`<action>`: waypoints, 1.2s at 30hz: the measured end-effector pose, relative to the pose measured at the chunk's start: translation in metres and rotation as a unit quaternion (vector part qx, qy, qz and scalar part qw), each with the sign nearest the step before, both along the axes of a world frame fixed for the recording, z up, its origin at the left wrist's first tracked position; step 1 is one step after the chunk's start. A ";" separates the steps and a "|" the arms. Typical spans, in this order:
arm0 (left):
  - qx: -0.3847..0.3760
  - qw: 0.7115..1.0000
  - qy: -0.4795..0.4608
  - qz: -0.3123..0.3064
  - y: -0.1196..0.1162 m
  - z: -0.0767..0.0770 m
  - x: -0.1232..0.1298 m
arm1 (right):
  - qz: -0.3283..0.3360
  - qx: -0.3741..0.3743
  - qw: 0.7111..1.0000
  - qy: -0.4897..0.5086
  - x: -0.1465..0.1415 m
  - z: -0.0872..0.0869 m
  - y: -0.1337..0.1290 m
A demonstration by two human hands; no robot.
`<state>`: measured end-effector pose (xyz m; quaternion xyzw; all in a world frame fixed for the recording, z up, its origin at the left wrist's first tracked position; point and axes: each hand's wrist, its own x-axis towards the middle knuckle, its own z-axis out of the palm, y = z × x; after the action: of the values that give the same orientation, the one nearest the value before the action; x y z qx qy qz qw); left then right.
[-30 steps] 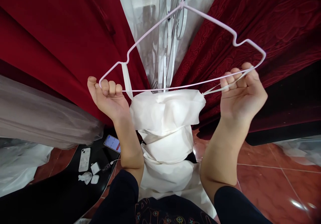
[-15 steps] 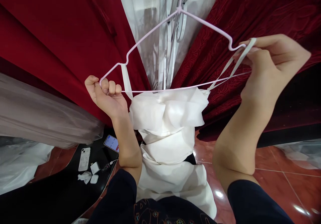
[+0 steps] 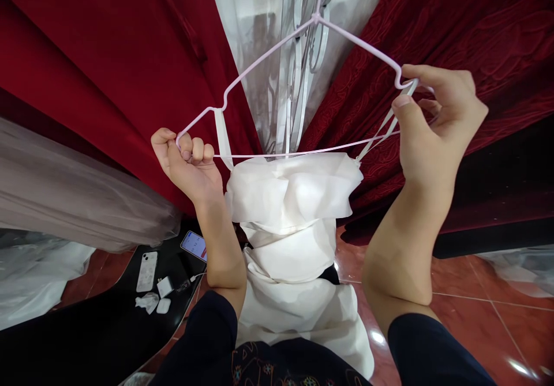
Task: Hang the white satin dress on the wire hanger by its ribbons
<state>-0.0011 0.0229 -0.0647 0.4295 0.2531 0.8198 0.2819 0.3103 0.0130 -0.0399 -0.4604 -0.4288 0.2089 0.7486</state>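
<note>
A pale pink hanger is held up in front of me, and a white ruffled dress hangs below it. My left hand is closed around the hanger's left end. Next to that fist, one strap of the dress lies over the left notch. My right hand is at the hanger's right end, thumb and forefinger around the other strap where it loops at the right notch. The right tip of the hanger is partly hidden by my fingers.
Dark red curtains flank a white metal scrollwork frame. At lower left, a black table bears a phone with a lit screen, a white phone, a charger and crumpled tissue. Reddish tiles cover the floor.
My right hand has moved left and inward, bringing the right strap from the hanger's tip to its notch. My left hand keeps its hold; the view has shifted slightly.
</note>
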 end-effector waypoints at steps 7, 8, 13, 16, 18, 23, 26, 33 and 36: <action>-0.004 0.999 -0.049 0.000 -0.004 0.005 0.008 | -0.002 0.034 0.969 -0.243 0.006 -0.014 0.003; -0.007 0.998 -0.060 -0.002 -0.004 0.005 0.008 | -0.006 0.043 0.970 -0.239 0.004 -0.016 0.003; -0.016 0.999 -0.032 -0.016 -0.002 0.000 0.006 | -0.100 0.139 0.983 0.064 -0.003 -0.025 0.005; -0.012 0.999 -0.028 -0.019 0.001 -0.004 0.002 | -0.025 0.076 0.953 0.293 0.003 -0.020 0.009; -0.002 0.999 -0.024 -0.039 0.004 -0.009 -0.001 | 0.076 0.019 0.922 0.378 0.006 -0.014 0.010; -0.020 0.996 -0.082 -0.033 0.005 -0.025 0.003 | 0.182 0.059 0.887 0.421 -0.008 -0.015 0.005; -0.076 0.995 -0.066 -0.003 -0.005 -0.036 0.013 | 0.190 0.069 0.889 0.410 -0.020 -0.025 0.006; -0.190 0.949 0.243 0.056 -0.041 -0.029 0.020 | 0.160 0.057 0.914 0.370 -0.021 -0.037 0.015; -0.184 0.944 0.270 0.038 -0.048 -0.019 0.018 | 0.160 0.067 0.929 0.328 -0.018 -0.039 0.012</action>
<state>0.0172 -0.0251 -0.0840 0.5655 0.4822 0.6226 0.2453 0.2922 0.0246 -0.0787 -0.2404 -0.2402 0.4363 0.8332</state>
